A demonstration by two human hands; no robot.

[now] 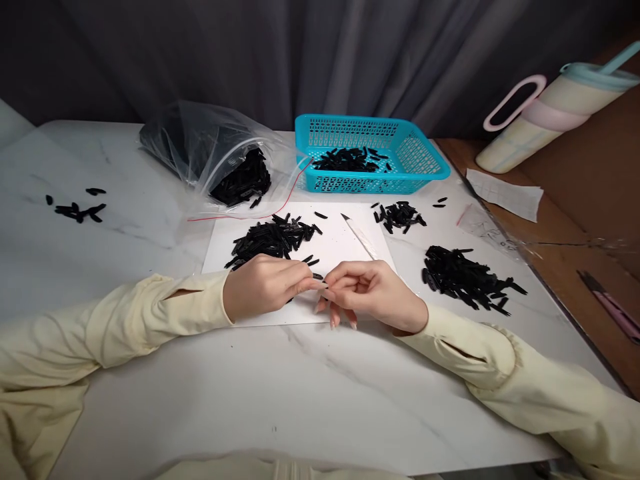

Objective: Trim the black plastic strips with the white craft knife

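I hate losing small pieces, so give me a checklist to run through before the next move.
1. Left hand and right hand meeting over the white sheet: ok.
2. Black bit between the hands firmly gripped: cannot tell; mostly hidden.
3. Pointed tool aimed away from both hands: ok.
4. Blue basket upright: ok, with black pieces inside.
5. Stray pieces at far left gathered up: not ok; they lie scattered on the table.

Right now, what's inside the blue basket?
The blue basket has loose small black pieces inside, mostly toward the picture's left. The near wall and upper pieces cover some lower ones, so I can't see those.
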